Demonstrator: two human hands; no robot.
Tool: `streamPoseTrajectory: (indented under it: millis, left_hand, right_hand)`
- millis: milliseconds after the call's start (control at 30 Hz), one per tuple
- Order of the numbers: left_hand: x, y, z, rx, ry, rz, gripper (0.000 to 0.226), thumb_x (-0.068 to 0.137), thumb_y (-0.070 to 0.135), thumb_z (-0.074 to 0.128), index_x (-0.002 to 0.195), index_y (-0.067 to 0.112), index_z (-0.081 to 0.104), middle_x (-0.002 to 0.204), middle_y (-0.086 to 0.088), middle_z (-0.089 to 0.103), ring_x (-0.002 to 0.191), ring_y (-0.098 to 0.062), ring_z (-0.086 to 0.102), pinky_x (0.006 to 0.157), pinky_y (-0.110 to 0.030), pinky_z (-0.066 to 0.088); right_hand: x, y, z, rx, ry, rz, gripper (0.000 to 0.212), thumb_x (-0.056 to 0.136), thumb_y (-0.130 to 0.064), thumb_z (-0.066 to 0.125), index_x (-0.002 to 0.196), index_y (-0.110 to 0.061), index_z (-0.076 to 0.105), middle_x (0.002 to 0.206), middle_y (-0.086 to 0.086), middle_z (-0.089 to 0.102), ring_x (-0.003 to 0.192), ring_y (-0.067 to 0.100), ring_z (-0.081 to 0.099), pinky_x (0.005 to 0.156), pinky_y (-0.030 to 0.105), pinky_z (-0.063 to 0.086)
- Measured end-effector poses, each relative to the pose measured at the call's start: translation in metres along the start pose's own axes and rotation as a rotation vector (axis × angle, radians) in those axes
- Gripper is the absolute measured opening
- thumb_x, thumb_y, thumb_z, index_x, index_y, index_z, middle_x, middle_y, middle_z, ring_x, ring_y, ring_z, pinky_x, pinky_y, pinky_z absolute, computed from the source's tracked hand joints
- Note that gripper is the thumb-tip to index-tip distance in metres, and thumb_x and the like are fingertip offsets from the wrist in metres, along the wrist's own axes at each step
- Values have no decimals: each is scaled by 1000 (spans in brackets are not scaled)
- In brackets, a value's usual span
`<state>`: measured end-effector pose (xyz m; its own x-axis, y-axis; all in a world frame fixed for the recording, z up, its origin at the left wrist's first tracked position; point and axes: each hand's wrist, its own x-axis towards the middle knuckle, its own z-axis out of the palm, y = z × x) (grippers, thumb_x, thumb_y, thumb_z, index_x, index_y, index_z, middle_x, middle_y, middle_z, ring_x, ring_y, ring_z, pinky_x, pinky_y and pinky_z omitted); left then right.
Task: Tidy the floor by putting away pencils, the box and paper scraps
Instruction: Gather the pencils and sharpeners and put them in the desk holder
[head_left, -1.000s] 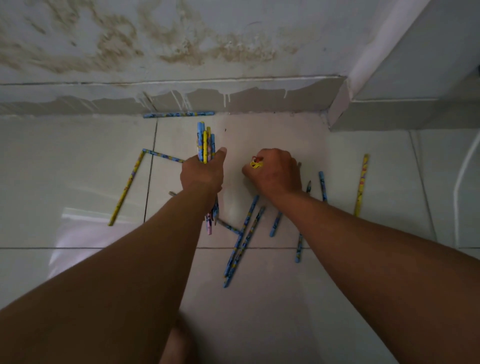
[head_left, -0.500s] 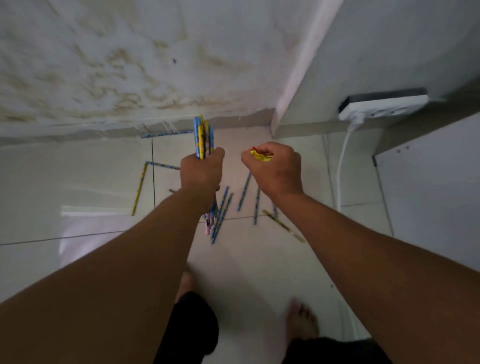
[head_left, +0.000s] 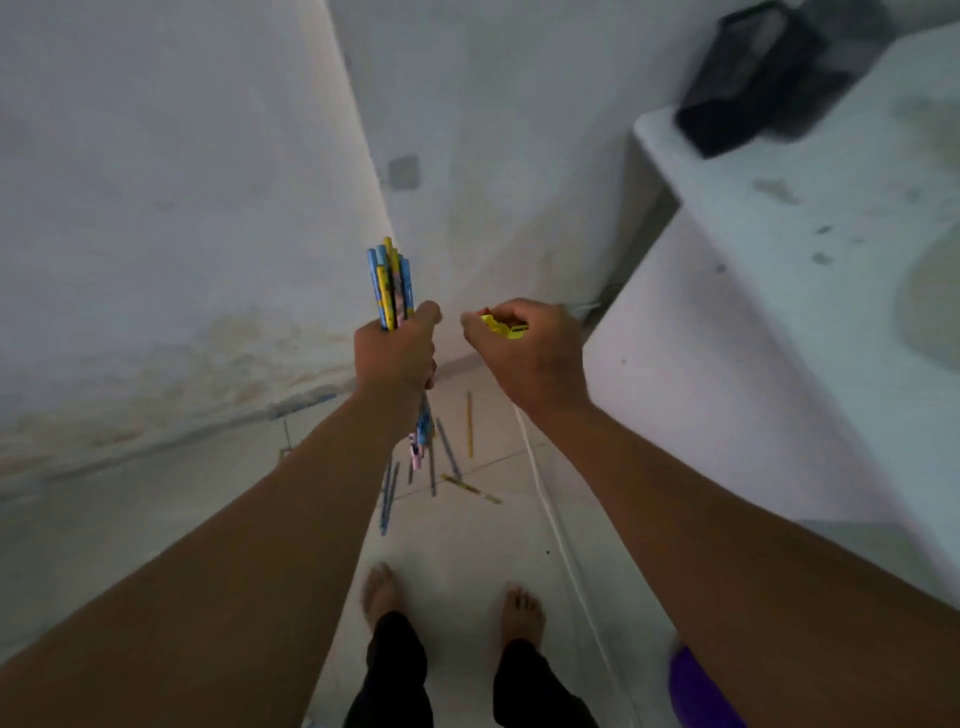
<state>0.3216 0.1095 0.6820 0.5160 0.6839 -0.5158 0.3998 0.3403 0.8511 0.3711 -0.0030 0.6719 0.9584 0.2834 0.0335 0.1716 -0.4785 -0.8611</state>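
Fingers (head_left: 415, 332) gripping pencil bundle (head_left: 390, 283), loose pencils (head_left: 449, 457) below

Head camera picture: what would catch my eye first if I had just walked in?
Most likely the bundle of pencils, blue and yellow, gripped upright in the left hand at the centre. Beside it the right hand holds a small yellow object. Below, loose pencils lie on the floor ahead of two bare feet.

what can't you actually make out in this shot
- Yellow item in the right hand: head view, curled fingers cover most of it; unidentifiable.
- Bundle of pencils in the left hand: overlapping, count unclear.
- Black object on the white counter: blurred.
- Purple thing: cut off by bottom edge.
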Motion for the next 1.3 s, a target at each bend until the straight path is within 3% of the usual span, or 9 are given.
streamPoseTrajectory:
  millis: [133, 300, 567, 767, 967, 1167, 1300]
  left_hand:
    - [-55, 62, 41, 0, -93, 53, 17, 83, 15, 64, 72, 11, 52, 50, -2, 38, 35, -14, 32, 41, -23, 31]
    - [-107, 126, 89, 0, -245, 132, 24, 83, 15, 63, 65, 14, 48, 48, -2, 37, 35, -14, 31, 40, -22, 31]
    - [-129, 221, 144, -46, -413, 332, 30, 84, 13, 60, 59, 15, 43, 50, -2, 34, 36, -13, 30, 41, -23, 30]
    - [-128, 260, 176, -89, -421, 373, 30, 85, 15, 57, 60, 16, 39, 50, -1, 32, 36, -13, 28, 43, -24, 28]
    - [-118, 270, 204, -114, -397, 389, 28, 75, 23, 57, 60, 18, 35, 51, -2, 31, 41, -16, 27, 44, -25, 28]
    - [-85, 276, 251, -51, -317, 435, 28, 72, 30, 57, 55, 26, 36, 55, -2, 35, 57, -22, 33, 56, -38, 33]
    - [-55, 275, 292, -41, -244, 454, 34, 73, 30, 57, 47, 27, 37, 55, -4, 36, 59, -23, 35, 57, -39, 34]
  right_hand:
    - [-1, -33, -77, -14, 118, -11, 27, 81, -37, 74, 76, -11, 72, 66, -1, 67, 59, 11, 59, 56, 14, 44]
    - [0, -63, -151, -32, 237, -12, 25, 82, -35, 74, 73, -12, 70, 63, -4, 63, 55, 6, 56, 52, 5, 38]
    - [32, -93, -213, -98, 355, 72, 26, 86, -43, 68, 74, -20, 61, 67, -7, 60, 60, 7, 55, 56, 11, 40]
    - [67, -107, -243, -137, 498, 78, 32, 88, -45, 67, 90, -14, 71, 76, -7, 64, 70, 11, 59, 63, 15, 42]
    - [96, -97, -267, -138, 488, 102, 29, 87, -44, 66, 85, -15, 69, 75, -3, 67, 69, 15, 62, 61, 18, 45]
    - [155, -70, -278, -193, 406, 87, 30, 89, -44, 65, 95, -14, 68, 90, 1, 71, 76, 11, 61, 64, 8, 41]
    - [209, -40, -281, -252, 247, 40, 36, 87, -46, 66, 104, -15, 69, 104, 4, 70, 87, 16, 65, 76, 20, 54]
